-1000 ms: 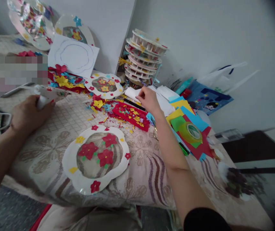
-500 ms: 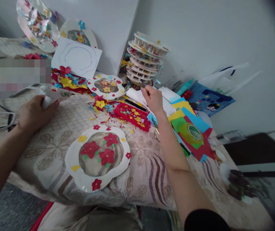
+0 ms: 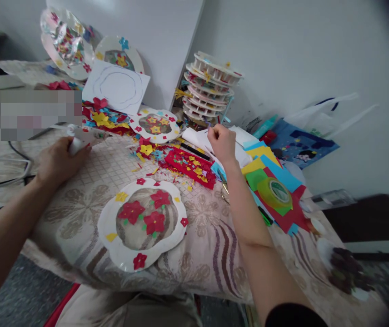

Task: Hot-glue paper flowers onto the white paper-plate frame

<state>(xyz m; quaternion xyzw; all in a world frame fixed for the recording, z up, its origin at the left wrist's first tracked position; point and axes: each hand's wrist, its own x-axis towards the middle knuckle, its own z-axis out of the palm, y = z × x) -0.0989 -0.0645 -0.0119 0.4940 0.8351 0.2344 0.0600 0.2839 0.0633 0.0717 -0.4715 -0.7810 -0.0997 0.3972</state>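
My left hand (image 3: 61,159) is closed round a white glue bottle (image 3: 76,144) at the left of the table. My right hand (image 3: 222,143) is pinched over white paper sheets (image 3: 196,136); a tiny purplish bit shows at its fingertips, too small to name. In front of me lies a white scalloped frame (image 3: 107,222) with a clear middle, red paper flowers (image 3: 154,221), green leaves and yellow pieces. Neither hand touches it. A red tray (image 3: 177,161) of small paper cut-outs lies left of my right wrist, with a black pen (image 3: 194,150) behind it.
Coloured paper sheets (image 3: 298,206) with a tape roll (image 3: 279,190) lie right of my forearm, scissors (image 3: 225,193) beside it. Behind stand a stack of white rings (image 3: 211,91), a smaller decorated frame (image 3: 133,122), a card with drawn outlines (image 3: 116,86) and a blue bag (image 3: 305,145).
The view has shifted slightly, so everything sits a little farther right. A small purplish bit now shows at my right fingertips. My left hand keeps its grip on the bottle.
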